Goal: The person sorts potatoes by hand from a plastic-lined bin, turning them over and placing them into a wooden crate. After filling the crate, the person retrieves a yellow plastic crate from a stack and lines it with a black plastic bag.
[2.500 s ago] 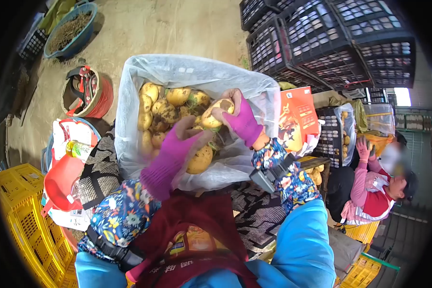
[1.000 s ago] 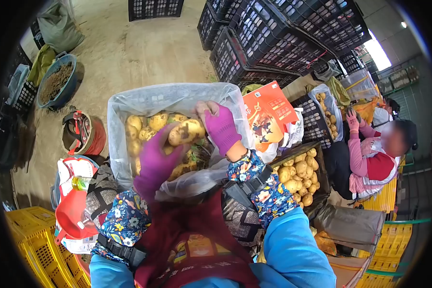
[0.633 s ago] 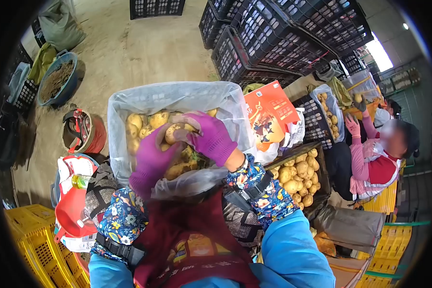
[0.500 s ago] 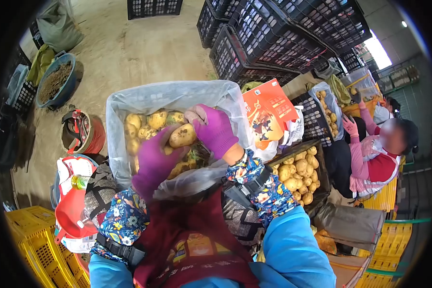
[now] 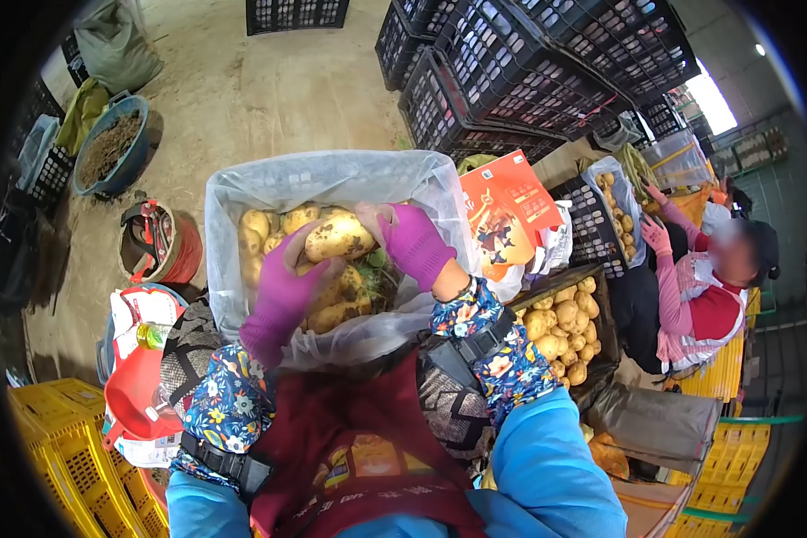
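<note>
A large yellow potato (image 5: 342, 236) with dirt specks is held between my two purple-gloved hands, above a crate lined with clear plastic (image 5: 233, 193). My left hand (image 5: 287, 291) grips its left end from below, thumb and fingers around it. At the right end, the fingers of my right hand (image 5: 411, 240) press against the potato. More potatoes (image 5: 336, 314) lie in the lined crate beneath, some with soil on them, beside green leafy bits (image 5: 374, 269). My fingertips are partly hidden behind the potato.
To the right are an orange-red carton (image 5: 511, 202) and a dark crate of smaller potatoes (image 5: 560, 327). Black crates (image 5: 511, 72) stand stacked ahead. Left are a bucket of tools (image 5: 184, 247), a blue soil tub (image 5: 117, 148) and yellow crates (image 5: 72, 439). A co-worker (image 5: 699, 296) sits at right.
The potato in my hands has been turned and now shows a longer, speckled side. My right hand has shifted slightly down. The co-worker's hands have moved.
</note>
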The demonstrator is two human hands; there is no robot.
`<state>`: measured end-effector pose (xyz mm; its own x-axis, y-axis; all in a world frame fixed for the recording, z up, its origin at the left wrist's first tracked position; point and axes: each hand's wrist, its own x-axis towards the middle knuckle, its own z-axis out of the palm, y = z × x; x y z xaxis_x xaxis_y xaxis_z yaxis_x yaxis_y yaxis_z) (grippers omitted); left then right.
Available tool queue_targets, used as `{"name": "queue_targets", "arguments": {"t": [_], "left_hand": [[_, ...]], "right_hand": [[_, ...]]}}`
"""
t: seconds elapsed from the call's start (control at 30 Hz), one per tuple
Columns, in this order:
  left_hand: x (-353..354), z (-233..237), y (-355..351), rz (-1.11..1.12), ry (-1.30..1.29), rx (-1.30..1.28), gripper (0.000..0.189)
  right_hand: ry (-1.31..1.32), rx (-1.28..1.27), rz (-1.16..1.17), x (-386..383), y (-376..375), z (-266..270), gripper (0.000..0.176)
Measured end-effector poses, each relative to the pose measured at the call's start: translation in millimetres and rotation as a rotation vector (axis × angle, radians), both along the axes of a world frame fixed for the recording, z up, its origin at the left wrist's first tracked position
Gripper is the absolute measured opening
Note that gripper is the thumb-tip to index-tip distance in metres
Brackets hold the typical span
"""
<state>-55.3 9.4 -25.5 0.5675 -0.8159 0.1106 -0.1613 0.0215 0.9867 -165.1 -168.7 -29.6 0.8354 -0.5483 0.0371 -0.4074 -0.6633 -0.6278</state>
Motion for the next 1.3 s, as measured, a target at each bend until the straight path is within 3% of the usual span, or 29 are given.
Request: {"name": "queue_targets", "arguments": {"t": [0.03,0.13,0.23,0.33,0.43,0.53,0.63,0.67,0.7,0.77,0.8,0.87,0.93,1.0,1.03,1.07,1.13,1.17,1.23,1.27,1.3], "left_hand": [[-1,5,0,-0.014,-0.011,-0.027,0.052],[0,10,-3,0.021,-0.165,-0.057,0.052],[1,11,-4,0.12,-0.309,-0.026,0.052],[0,11,0,0.166,-0.475,0.031,0.051],[0,10,1,0.163,-0.559,0.044,0.053],[1,16,1,0.132,-0.502,-0.007,0.054],[3,17,-3,0.109,-0.41,-0.069,0.049],[4,16,-3,0.107,-0.38,-0.087,0.048],[4,14,-2,0.084,-0.195,-0.045,0.046],[5,12,1,0.037,0.172,0.043,0.042],[5,17,3,-0.006,0.3,0.035,0.041],[4,29,8,-0.094,0.556,0.017,0.039],[12,12,11,-0.105,0.164,0.044,0.039],[8,18,11,-0.171,-0.064,0.022,0.037],[6,15,14,-0.185,-0.302,-0.007,0.034],[4,12,17,-0.17,-0.539,-0.046,0.031],[33,-46,22,-0.038,-0.402,0.046,0.028],[43,-67,22,0.024,0.167,0.236,0.027],[51,-69,17,-0.083,-0.006,0.169,0.028],[38,-62,13,0.014,0.335,0.043,0.033],[26,-53,10,0.026,0.335,0.042,0.037]], "right_hand": [[-0.028,-0.055,0.004,0,-5,-8,0.033],[-0.012,0.201,-0.038,2,-5,16,0.033],[-0.33,0.838,-0.242,9,8,14,0.032],[-0.237,1.021,-0.245,15,2,14,0.033],[-0.253,0.539,0.005,8,10,25,0.032],[-0.314,0.769,-0.124,6,0,-1,0.032],[-0.331,0.766,-0.091,4,-5,-1,0.028],[-0.127,0.584,-0.086,5,-9,6,0.028],[0.072,0.401,-0.079,8,-13,17,0.029],[0.024,0.218,0.007,11,-19,12,0.031],[-0.223,0.217,0.079,11,-21,-1,0.034],[-0.452,0.531,0.167,11,-17,-12,0.039],[-0.401,1.157,0.184,7,3,13,0.044],[-0.43,0.755,0.279,15,26,11,0.047],[-0.378,0.63,0.221,14,37,22,0.05],[-0.548,0.345,0.248,23,42,-1,0.05],[-0.394,0.529,0.176,7,49,44,0.046],[-0.441,0.388,0.164,5,49,44,0.048],[-0.433,0.27,0.094,-1,42,44,0.051],[-0.515,0.491,0.054,-21,33,58,0.054],[-0.598,0.718,0.023,-52,22,73,0.057]]}}
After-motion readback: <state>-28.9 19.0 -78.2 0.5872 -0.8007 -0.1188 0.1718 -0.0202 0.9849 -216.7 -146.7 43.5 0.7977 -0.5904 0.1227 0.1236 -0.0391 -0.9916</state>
